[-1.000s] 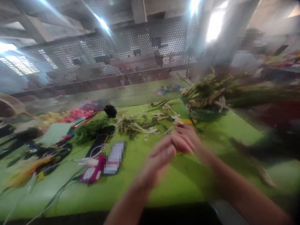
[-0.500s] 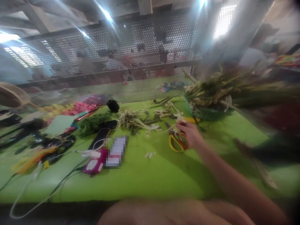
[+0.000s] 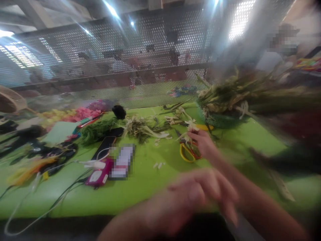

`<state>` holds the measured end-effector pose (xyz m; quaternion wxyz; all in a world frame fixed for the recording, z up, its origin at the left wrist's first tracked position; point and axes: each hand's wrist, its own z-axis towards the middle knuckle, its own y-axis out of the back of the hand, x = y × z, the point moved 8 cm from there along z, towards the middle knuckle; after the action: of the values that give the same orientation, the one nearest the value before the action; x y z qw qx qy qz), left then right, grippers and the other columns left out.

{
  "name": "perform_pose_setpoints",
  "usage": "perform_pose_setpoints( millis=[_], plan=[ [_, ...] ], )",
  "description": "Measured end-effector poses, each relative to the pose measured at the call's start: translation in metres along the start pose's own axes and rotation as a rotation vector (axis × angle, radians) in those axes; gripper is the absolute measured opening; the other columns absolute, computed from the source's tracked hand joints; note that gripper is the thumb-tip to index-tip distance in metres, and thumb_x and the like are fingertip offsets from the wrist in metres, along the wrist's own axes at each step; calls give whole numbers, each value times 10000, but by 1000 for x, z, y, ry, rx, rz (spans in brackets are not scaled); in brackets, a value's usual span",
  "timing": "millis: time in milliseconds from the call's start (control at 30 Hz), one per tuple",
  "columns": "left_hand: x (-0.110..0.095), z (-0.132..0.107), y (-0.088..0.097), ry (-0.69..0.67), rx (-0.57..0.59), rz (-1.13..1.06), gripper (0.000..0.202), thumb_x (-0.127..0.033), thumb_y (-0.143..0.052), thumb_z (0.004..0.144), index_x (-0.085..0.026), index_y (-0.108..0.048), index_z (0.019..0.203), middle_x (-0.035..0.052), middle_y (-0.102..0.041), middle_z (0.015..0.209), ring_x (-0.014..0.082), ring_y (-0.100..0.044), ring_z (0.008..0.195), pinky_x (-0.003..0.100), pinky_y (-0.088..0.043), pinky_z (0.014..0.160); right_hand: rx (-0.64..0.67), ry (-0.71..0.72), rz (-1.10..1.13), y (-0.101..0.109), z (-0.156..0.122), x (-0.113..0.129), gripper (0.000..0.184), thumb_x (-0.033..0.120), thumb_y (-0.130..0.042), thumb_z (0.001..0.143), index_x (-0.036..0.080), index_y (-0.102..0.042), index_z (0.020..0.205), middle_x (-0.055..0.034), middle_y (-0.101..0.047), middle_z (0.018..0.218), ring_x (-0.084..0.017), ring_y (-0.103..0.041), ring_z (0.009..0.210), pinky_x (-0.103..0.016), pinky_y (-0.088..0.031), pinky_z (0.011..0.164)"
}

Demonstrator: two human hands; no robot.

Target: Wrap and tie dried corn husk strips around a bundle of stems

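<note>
My right hand (image 3: pixel 202 140) is closed in a pinch on pale dried plant strips (image 3: pixel 192 128), above the green table. Right below its fingers lie scissors (image 3: pixel 187 154) with yellow and red handles, blades pointing away. Near the table's front edge is my left hand (image 3: pixel 200 192), slightly blurred, its fingers curled downward and together; what they hold, if anything, is hidden. A tangled pile of dried plant scraps (image 3: pixel 141 129) lies left of my right hand. Small white bits (image 3: pixel 158 165) are scattered nearer to me.
A green basket (image 3: pixel 220 118) heaped with long dried stalks (image 3: pixel 233 93) stands at the right. Left are phones (image 3: pixel 122 162), a magenta device (image 3: pixel 100 174) with cables, green netting-like material (image 3: pixel 96 131) and pink bunches (image 3: pixel 86 114). A perforated screen (image 3: pixel 140 63) rises behind; a person (image 3: pixel 269 62) is beyond.
My left hand has risen into view from the bottom edge, over the table's front. My right hand keeps its pinch in nearly the same spot. The view has shifted slightly.
</note>
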<state>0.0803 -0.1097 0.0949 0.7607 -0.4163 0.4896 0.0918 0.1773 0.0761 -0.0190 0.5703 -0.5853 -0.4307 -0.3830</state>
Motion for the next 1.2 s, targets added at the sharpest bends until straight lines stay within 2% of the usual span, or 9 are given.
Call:
perform_pose_setpoints(
  millis=[100,200,300,367,467,600,767,967,1200],
  plan=[
    [-48,45,67,-258,-299,171,301,-419,-651,844,-193,-504,710,16,-541,752,134,-544,745,281,-464,769,49,17,-21,-5,-1,1,282,337,-841,607,203,-650,764,22,-624,709,-127,-575,644,-269,-488,660],
    [-62,55,139,-392,-635,485,211,-420,-628,869,-211,-606,885,32,-610,916,143,-558,870,298,-454,874,72,27,-94,-8,-1,2,299,376,-842,599,194,-672,766,-6,-662,761,-142,-584,678,-284,-485,692],
    [-45,68,178,-271,-610,739,361,-417,-654,848,-239,-631,1161,81,-626,1219,217,-565,1105,369,-447,967,98,12,-169,-13,-1,0,358,407,-866,535,185,-668,735,-30,-687,788,-172,-605,720,-311,-483,737],
    [-33,74,187,-210,-515,873,390,-409,-655,846,-250,-648,1202,88,-610,1311,250,-535,1209,401,-423,1024,130,-5,-222,-18,-2,-3,378,411,-871,506,187,-657,724,-28,-692,785,-187,-617,747,-324,-478,770],
    [-22,76,195,-180,-451,920,350,-396,-670,830,-226,-695,1135,94,-660,1238,245,-568,1173,393,-439,1016,160,-35,-289,-23,-5,-9,384,412,-860,494,191,-641,719,-6,-672,736,-177,-604,714,-319,-468,747],
    [-17,73,203,-176,-482,891,302,-371,-702,801,-193,-721,1045,98,-704,1076,209,-628,996,369,-475,941,183,-49,-327,-28,-9,-10,351,408,-834,511,198,-601,669,17,-614,643,-149,-541,612,-293,-432,633],
    [-28,69,196,-279,-522,1051,258,-387,-736,771,-204,-745,953,80,-704,1006,211,-604,1001,370,-441,964,180,-13,-369,-28,-11,-7,302,366,-801,561,203,-578,684,33,-589,616,-134,-505,578,-271,-384,573],
    [-23,71,191,-229,-462,940,248,-374,-702,800,-178,-735,949,72,-714,973,180,-625,927,318,-462,889,189,87,-525,-23,-7,-12,211,317,-737,635,192,-606,742,30,-610,651,-139,-526,605,-268,-395,595],
    [-7,72,212,-179,-592,726,296,-419,-714,778,-161,-665,914,33,-684,866,134,-590,789,283,-455,782,133,221,-535,-27,-14,4,210,382,-710,722,201,-685,824,-16,-687,794,-169,-583,718,-295,-451,685]
  ],
)
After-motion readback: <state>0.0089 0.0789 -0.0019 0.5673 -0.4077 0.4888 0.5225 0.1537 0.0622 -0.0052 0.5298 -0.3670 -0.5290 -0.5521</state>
